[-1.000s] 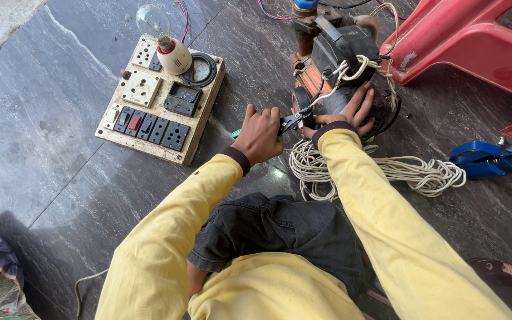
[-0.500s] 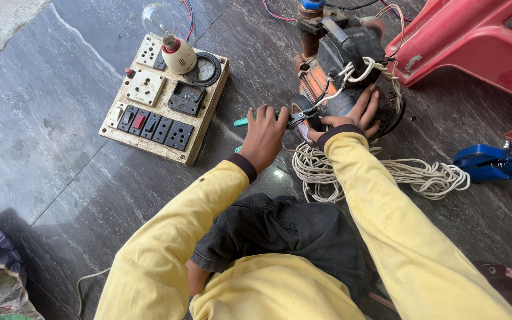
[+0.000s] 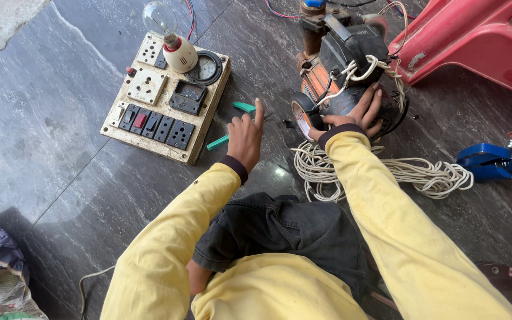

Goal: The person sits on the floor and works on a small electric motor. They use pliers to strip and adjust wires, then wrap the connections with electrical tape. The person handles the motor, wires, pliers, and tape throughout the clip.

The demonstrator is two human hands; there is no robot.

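Two hands in yellow sleeves work over a dark stone floor (image 3: 42,136), and the only label-like marks in view are small: a pale round sticker with a dark rim on the near left face of the motor pump (image 3: 351,77), and pale patches on the black box atop that pump, too small to tell more. At far left lies a cream rectangular switch board (image 3: 164,104), carrying a row of black switches with one red one along its near edge, square white sockets, a round black dial, a square black meter, and a clear bulb (image 3: 160,18) in a white holder at its far end. The left hand (image 3: 245,136) is loosely open, fingers pointing away, hovering just over a green-handled tool (image 3: 232,124) that lies on the floor between the board and the pump; whether it touches the tool cannot be told, and it grips nothing. The right hand (image 3: 354,115) is spread open and pressed flat against the near side of the pump, fingers wrapped over its dark rounded body. A white cord is tied around the pump, and a coil of white rope (image 3: 386,172) lies just near of it. A red plastic chair (image 3: 475,41) stands at far right, with a blue clamp-like tool (image 3: 493,161) near it.
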